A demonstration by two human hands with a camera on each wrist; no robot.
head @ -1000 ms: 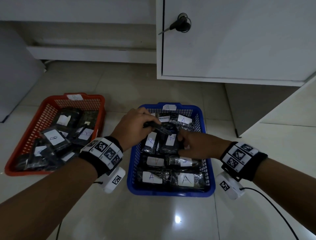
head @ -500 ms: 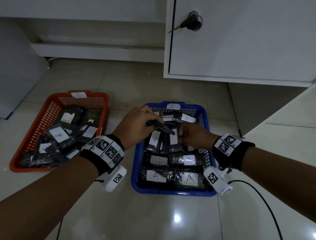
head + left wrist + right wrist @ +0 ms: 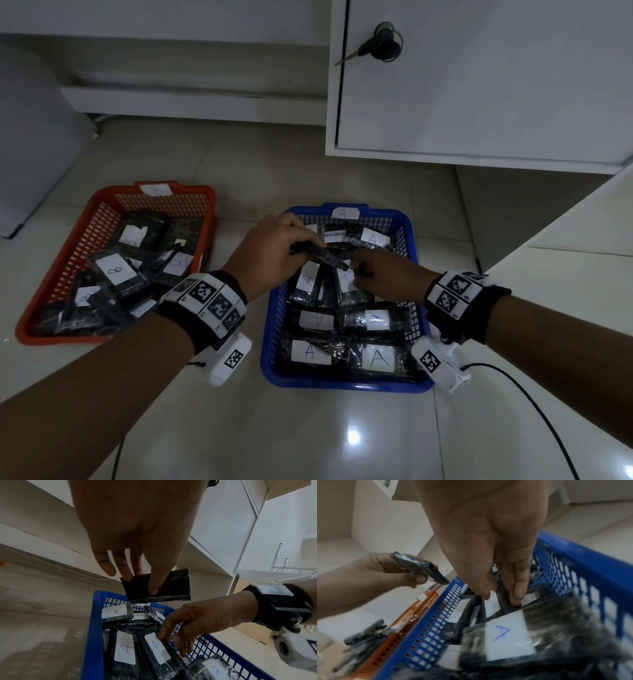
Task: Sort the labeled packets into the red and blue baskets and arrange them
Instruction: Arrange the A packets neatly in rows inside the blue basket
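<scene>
My left hand (image 3: 274, 253) pinches a black wrapped packet (image 3: 322, 255) between thumb and fingers, above the back of the blue basket (image 3: 342, 385). The left wrist view shows that packet (image 3: 164, 586) with no label visible on it. My right hand (image 3: 383, 277) reaches into the basket; its thumb and fingers sit on either side of an upright packet labelled A (image 3: 156, 646). Several packets labelled A lie in rows in the blue basket. The red basket (image 3: 58, 339) on the left holds several packets labelled B.
Both baskets stand on a glossy tiled floor. A white cabinet door with a key in its lock (image 3: 380, 44) hangs behind the blue basket. A low white ledge (image 3: 565, 260) runs along the right. Cables trail from both wrist cameras.
My right hand has moved from the middle row of the blue basket back to the upright packets. My left hand has kept the black packet over the basket, almost still.
</scene>
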